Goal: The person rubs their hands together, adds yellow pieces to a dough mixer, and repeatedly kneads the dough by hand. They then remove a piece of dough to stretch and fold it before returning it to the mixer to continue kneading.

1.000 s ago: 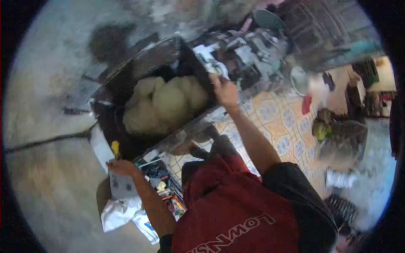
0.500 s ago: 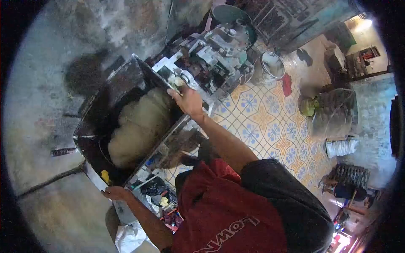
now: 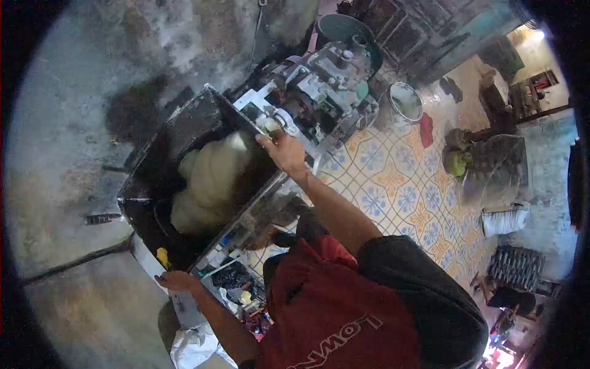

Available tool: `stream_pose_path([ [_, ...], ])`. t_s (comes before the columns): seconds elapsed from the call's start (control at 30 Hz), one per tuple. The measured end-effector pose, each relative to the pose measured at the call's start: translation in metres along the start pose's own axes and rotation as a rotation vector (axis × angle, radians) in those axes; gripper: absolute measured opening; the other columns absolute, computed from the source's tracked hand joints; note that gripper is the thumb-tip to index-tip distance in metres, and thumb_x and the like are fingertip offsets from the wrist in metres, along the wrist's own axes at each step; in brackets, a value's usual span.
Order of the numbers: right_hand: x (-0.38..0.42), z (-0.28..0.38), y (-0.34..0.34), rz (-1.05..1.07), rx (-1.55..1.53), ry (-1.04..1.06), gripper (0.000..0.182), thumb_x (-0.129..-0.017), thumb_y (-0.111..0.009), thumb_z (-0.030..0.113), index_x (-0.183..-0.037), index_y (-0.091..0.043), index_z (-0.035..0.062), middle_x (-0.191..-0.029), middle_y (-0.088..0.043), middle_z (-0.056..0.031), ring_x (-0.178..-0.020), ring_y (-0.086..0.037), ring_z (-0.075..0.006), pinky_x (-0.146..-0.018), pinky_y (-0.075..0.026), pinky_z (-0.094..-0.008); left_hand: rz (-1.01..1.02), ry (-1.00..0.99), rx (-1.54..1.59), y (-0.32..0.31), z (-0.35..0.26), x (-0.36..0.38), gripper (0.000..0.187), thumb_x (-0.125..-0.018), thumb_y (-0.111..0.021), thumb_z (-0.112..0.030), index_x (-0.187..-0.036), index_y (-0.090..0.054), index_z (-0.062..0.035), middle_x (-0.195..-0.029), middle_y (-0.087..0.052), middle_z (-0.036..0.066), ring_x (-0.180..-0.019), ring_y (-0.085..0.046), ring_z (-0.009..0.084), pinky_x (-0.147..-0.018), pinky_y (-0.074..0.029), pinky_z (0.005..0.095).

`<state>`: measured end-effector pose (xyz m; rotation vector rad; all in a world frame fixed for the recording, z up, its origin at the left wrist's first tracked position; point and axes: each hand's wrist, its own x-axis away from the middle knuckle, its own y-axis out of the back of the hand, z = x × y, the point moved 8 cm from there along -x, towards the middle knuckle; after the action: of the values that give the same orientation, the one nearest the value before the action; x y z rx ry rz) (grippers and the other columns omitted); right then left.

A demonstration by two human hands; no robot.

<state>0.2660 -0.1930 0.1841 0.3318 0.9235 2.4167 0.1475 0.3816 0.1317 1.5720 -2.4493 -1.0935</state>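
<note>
A big pale lump of dough-like material (image 3: 212, 178) lies inside a dark, deep metal trough (image 3: 190, 121), its surface smeared by motion. My right hand (image 3: 284, 151) is closed over the trough's rim on the machine side, thumb toward the inside. At the trough's lower corner, my left hand (image 3: 177, 281) rests by the rim with its fingers bent; what it grips, if anything, is too small to tell. A small yellow piece (image 3: 162, 257) sits near that corner, just above my left hand. A greasy metal machine (image 3: 313, 92) adjoins the trough.
A green tub (image 3: 347, 31) and a white bucket (image 3: 405, 102) stand beyond the machine on the patterned tiles. A red cloth (image 3: 426, 131) lies nearby. White sacks (image 3: 195, 348) and clutter are below the trough. Another person (image 3: 515, 299) is at the far right.
The pale lump has shifted and changed shape in the trough. The view has moved slightly; both hands keep their places at the rim.
</note>
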Motion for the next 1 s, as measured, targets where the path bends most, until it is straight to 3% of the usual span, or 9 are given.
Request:
stream_pose_path([
  [0.1, -0.004, -0.006, -0.007, 0.010, -0.011, 0.088, 0.058, -0.079, -0.057, 0.059, -0.098, -0.065, 0.0046, -0.081, -0.065, -0.0235, -0.076, -0.065, -0.0398, -0.066, -0.050, -0.0470, 0.007, -0.112, -0.183, 0.003, 0.000, 0.000, 0.038, -0.093, -0.040, -0.009, -0.127, -0.043, 0.0080, -0.123, -0.051, 0.025, -0.109, -0.051, 0.0368, -0.097, -0.040, 0.0395],
  [0.23, -0.001, -0.001, -0.005, 0.177, 0.076, -0.076, 0.054, -0.084, -0.053, 0.056, -0.106, -0.066, 0.0085, -0.089, -0.067, -0.0173, -0.084, -0.065, -0.0335, -0.073, -0.048, -0.0389, 0.254, -0.334, -1.155, -0.032, 0.036, 0.004, 0.039, -0.094, -0.041, -0.011, -0.128, -0.042, 0.0079, -0.128, -0.048, 0.024, -0.113, -0.050, 0.0370, -0.099, -0.038, 0.0370],
  [0.27, -0.003, -0.005, -0.003, 0.179, 0.090, -0.076, 0.053, -0.085, -0.055, 0.053, -0.107, -0.065, 0.0058, -0.092, -0.067, -0.0186, -0.088, -0.064, -0.0315, -0.076, -0.047, -0.0369, 0.039, -0.444, -0.697, -0.029, 0.033, 0.008, 0.039, -0.094, -0.041, -0.012, -0.127, -0.043, 0.0074, -0.128, -0.048, 0.024, -0.114, -0.049, 0.0365, -0.100, -0.038, 0.0378],
  [0.33, 0.010, 0.024, 0.013, 0.091, -0.229, 0.131, 0.054, -0.085, -0.053, 0.056, -0.098, -0.068, 0.0051, -0.086, -0.068, -0.0163, -0.082, -0.066, -0.0319, -0.068, -0.049, -0.0395, -0.009, -0.193, -0.381, -0.003, -0.009, 0.017, 0.038, -0.095, -0.039, -0.013, -0.126, -0.044, 0.0069, -0.127, -0.048, 0.025, -0.115, -0.049, 0.0371, -0.098, -0.039, 0.0394],
  [0.4, 0.001, 0.017, 0.008, 0.163, -0.051, -0.028, 0.052, -0.084, -0.055, 0.053, -0.103, -0.067, 0.0067, -0.093, -0.067, -0.0164, -0.090, -0.065, -0.0317, -0.080, -0.047, -0.0386, -0.072, 0.068, -0.099, 0.012, -0.044, 0.026, 0.037, -0.095, -0.038, -0.014, -0.125, -0.046, 0.0064, -0.126, -0.049, 0.027, -0.115, -0.048, 0.0378, -0.097, -0.039, 0.0409],
  [0.5, -0.004, 0.023, 0.007, 0.103, 0.038, 0.049, 0.054, -0.085, -0.052, 0.054, -0.103, -0.067, 0.0046, -0.093, -0.067, -0.0186, -0.090, -0.064, -0.0337, -0.081, -0.046, -0.0395, -0.043, -0.194, -0.294, 0.006, -0.053, 0.026, 0.036, -0.095, -0.037, -0.013, -0.124, -0.046, 0.0062, -0.129, -0.046, 0.025, -0.115, -0.048, 0.0389, -0.095, -0.040, 0.0422],
  [0.67, 0.005, 0.031, 0.007, 0.029, 0.066, 0.223, 0.055, -0.088, -0.051, 0.050, -0.107, -0.064, -0.0003, -0.099, -0.065, -0.0192, -0.092, -0.062, -0.0362, -0.078, -0.047, -0.0409, -0.101, 0.157, 0.039, 0.021, -0.063, 0.024, 0.036, -0.095, -0.038, -0.013, -0.126, -0.045, 0.0054, -0.131, -0.046, 0.023, -0.118, -0.047, 0.0373, -0.100, -0.037, 0.0414],
  [0.8, 0.021, 0.057, 0.002, -0.172, 0.455, 0.639, 0.047, -0.093, -0.049, 0.037, -0.128, -0.049, 0.0049, -0.128, -0.051, -0.0192, -0.111, -0.052, -0.0344, -0.091, -0.040, -0.0467, -0.116, 0.233, 0.111, 0.027, -0.074, 0.028, 0.038, -0.097, -0.034, -0.016, -0.128, -0.045, 0.0041, -0.130, -0.047, 0.022, -0.121, -0.045, 0.0359, -0.103, -0.035, 0.0404],
  [1.0, 0.158, 0.164, -0.115, 0.660, -0.076, 0.602, 0.058, -0.088, -0.059, 0.023, -0.137, -0.037, 0.0024, -0.136, -0.043, -0.0187, -0.127, -0.039, -0.0332, -0.107, -0.027, -0.0412, -0.136, 0.195, 0.131, 0.027, -0.069, 0.024, 0.039, -0.096, -0.037, -0.015, -0.129, -0.044, 0.0036, -0.130, -0.047, 0.023, -0.119, -0.046, 0.0375, -0.100, -0.036, 0.0421],
])
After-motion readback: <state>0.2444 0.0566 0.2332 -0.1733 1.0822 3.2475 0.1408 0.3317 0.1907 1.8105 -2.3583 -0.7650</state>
